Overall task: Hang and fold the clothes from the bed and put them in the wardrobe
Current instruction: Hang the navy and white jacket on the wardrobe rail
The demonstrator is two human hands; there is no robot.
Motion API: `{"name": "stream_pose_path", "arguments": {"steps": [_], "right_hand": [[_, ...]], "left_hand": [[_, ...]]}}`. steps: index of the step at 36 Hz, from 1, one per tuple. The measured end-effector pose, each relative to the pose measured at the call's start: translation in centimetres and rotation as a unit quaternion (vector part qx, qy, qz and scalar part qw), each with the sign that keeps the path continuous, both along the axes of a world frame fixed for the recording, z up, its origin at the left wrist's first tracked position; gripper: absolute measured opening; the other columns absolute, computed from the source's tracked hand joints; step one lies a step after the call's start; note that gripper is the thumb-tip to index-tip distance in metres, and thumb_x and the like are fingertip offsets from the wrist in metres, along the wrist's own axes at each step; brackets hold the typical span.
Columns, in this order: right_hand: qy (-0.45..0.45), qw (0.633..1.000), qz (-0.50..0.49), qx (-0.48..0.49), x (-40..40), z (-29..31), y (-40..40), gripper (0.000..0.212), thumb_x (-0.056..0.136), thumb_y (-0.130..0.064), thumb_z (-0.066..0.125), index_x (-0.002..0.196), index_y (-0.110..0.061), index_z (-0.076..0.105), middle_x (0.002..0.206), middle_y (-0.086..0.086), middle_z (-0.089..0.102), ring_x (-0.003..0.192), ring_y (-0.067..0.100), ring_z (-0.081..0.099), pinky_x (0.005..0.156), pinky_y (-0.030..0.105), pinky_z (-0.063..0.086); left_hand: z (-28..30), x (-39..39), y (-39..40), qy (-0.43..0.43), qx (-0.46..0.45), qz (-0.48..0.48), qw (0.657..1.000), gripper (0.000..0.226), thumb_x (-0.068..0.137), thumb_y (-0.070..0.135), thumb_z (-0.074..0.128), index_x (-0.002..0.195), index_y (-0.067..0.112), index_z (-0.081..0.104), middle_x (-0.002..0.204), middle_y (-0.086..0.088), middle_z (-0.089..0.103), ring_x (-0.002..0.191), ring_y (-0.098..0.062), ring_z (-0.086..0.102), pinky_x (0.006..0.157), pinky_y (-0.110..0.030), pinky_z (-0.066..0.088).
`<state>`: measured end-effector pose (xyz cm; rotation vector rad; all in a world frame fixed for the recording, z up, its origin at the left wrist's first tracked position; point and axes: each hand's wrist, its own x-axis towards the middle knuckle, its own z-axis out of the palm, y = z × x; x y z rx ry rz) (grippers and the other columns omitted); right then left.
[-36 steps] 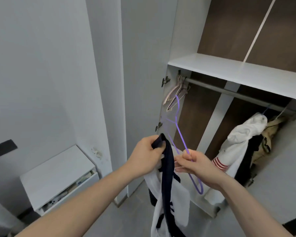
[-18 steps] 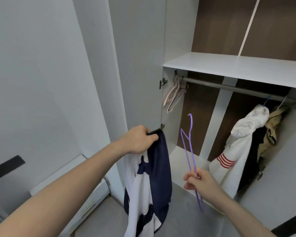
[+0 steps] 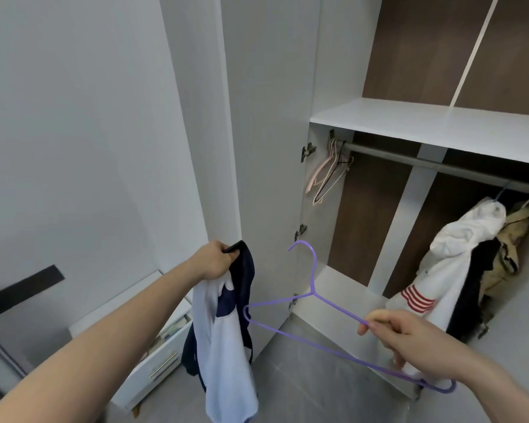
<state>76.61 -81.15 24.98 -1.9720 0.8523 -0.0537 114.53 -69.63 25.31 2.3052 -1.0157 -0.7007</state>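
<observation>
My left hand [image 3: 216,262] grips the dark collar of a white and navy shirt [image 3: 223,337], which hangs down from it in front of the open wardrobe door [image 3: 269,148]. My right hand [image 3: 400,337] holds a purple wire hanger [image 3: 313,297] by its right arm, hook pointing up. The hanger's left tip lies close to the shirt. The wardrobe rail [image 3: 425,161] runs under a white shelf [image 3: 425,123].
Empty pink and black hangers [image 3: 327,172] hang at the rail's left end. A white garment with red stripes [image 3: 446,264], a black one and a tan one hang at the right. A white bedside drawer unit [image 3: 147,361] stands low left, its drawer open.
My right hand turned the purple hanger from edge-on to flat, spreading it toward the shirt. My left hand stayed up with the shirt; the view shifted left.
</observation>
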Motion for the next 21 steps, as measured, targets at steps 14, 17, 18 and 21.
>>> {"name": "stream_pose_path", "arguments": {"steps": [14,17,18,21], "right_hand": [[-0.022,0.993,-0.065,-0.095,-0.5,0.8,-0.7,0.032,0.103,-0.022,0.053,0.079,-0.02,0.074,0.055,-0.013,0.049,0.05,0.001,0.042,0.055,0.015,0.038],[-0.031,0.992,-0.063,-0.104,-0.5,1.0,-0.8,0.036,0.103,-0.023,0.053,0.071,-0.025,0.071,0.055,-0.01,0.047,0.052,0.003,0.041,0.056,0.017,0.038],[-0.035,0.992,-0.061,-0.107,-0.4,1.1,-0.9,0.038,0.102,-0.023,0.053,0.069,-0.027,0.07,0.055,-0.007,0.045,0.052,0.004,0.04,0.056,0.018,0.037],[-0.042,0.991,-0.053,-0.119,0.1,1.4,-0.9,0.037,0.103,-0.024,0.053,0.071,-0.026,0.071,0.052,-0.006,0.044,0.049,0.005,0.04,0.054,0.018,0.034]], "left_hand": [[-0.4,1.1,0.3,-0.009,-0.034,0.024,0.999,0.046,0.105,0.037,0.049,0.102,-0.005,0.067,0.091,-0.01,0.068,0.08,-0.022,0.054,0.076,-0.031,0.044],[0.0,1.3,0.2,-0.024,-0.038,0.033,0.998,0.046,0.106,0.037,0.048,0.101,-0.005,0.067,0.097,-0.018,0.071,0.08,-0.023,0.055,0.076,-0.032,0.045],[0.1,1.3,0.1,-0.029,-0.036,0.035,0.998,0.045,0.106,0.036,0.048,0.101,-0.005,0.067,0.101,-0.02,0.072,0.08,-0.024,0.056,0.077,-0.033,0.046],[0.0,1.1,-0.1,-0.027,-0.024,0.034,0.999,0.044,0.106,0.035,0.048,0.102,-0.005,0.067,0.093,-0.015,0.069,0.08,-0.024,0.054,0.078,-0.034,0.046]]}}
